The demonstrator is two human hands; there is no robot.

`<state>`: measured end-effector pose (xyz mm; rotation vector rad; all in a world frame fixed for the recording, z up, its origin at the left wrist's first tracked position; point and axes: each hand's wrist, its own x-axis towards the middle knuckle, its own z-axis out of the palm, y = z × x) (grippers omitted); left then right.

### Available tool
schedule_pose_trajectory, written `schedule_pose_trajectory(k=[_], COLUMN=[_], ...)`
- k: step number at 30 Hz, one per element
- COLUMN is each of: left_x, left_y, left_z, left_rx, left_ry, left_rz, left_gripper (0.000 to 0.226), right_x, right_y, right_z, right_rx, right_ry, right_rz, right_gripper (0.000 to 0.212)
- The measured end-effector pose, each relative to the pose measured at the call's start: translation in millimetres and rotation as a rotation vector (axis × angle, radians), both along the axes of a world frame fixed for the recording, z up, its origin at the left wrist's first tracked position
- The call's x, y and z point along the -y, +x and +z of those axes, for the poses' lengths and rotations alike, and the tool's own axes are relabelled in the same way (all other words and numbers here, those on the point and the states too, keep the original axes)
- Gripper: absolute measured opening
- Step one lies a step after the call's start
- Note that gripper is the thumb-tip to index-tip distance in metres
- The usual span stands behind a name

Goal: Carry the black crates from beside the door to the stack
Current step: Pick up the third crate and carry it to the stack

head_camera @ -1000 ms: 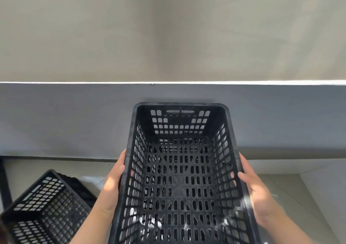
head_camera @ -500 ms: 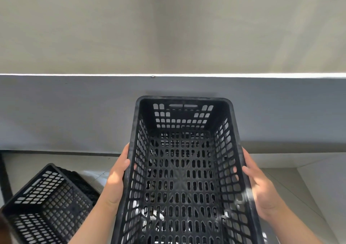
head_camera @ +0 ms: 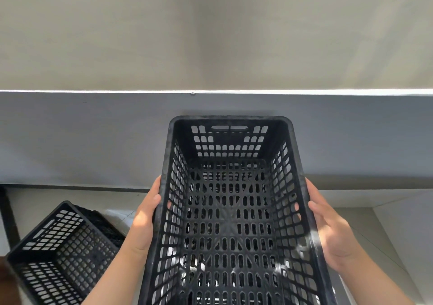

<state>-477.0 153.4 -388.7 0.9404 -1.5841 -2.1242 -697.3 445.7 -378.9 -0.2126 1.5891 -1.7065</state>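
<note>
I hold a black perforated crate (head_camera: 230, 213) in front of me, open side up, its far end pointing at the wall. My left hand (head_camera: 144, 221) grips its left long wall and my right hand (head_camera: 331, 231) grips its right long wall, fingers hooked over the rim. Through the slotted bottom I see more black lattice below, but cannot tell what it belongs to. A second black crate (head_camera: 62, 255) sits tilted on the floor at the lower left, with another dark crate edge behind it.
A wall stands straight ahead, grey in its lower band (head_camera: 93, 140) and beige above. Pale floor tiles (head_camera: 375, 225) show to the right. A dark vertical post (head_camera: 8, 218) runs along the left edge.
The held crate has crept up and a little right in the view, closer to the wall, with both hands in the same grip. The floor crate has stayed put.
</note>
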Motion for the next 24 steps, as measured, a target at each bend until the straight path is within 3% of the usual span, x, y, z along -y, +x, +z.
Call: schedule_pose_trajectory(k=[4, 11, 15, 17, 24], left_x=[-3, -5, -5, -1, 17], left_y=[2, 1, -3, -4, 1], left_z=[-3, -8, -1, -3, -25], left_rx=[-0.004, -0.022, -0.025, -0.02, 0.133], left_ry=[-0.015, 0.004, -0.036, -0.033, -0.041], left_rz=[-0.003, -0.004, -0.015, -0.046, -0.027], left_gripper=[0.061, 0.049, 0.051, 0.048, 0.044], right_x=[-2, 3, 0, -1, -1], right_y=[-7, -3, 0, 3, 1], right_z=[3, 7, 4, -3, -13], right_rx=[0.009, -0.003, -0.009, -0.002, 0.007], right_ry=[-0.031, -0.012, 0.0, 0.021, 0.059], right_rz=[0.029, 0.038, 0.019, 0.001, -0.014], right_gripper=[0.062, 0.057, 0.072, 0.061, 0.062])
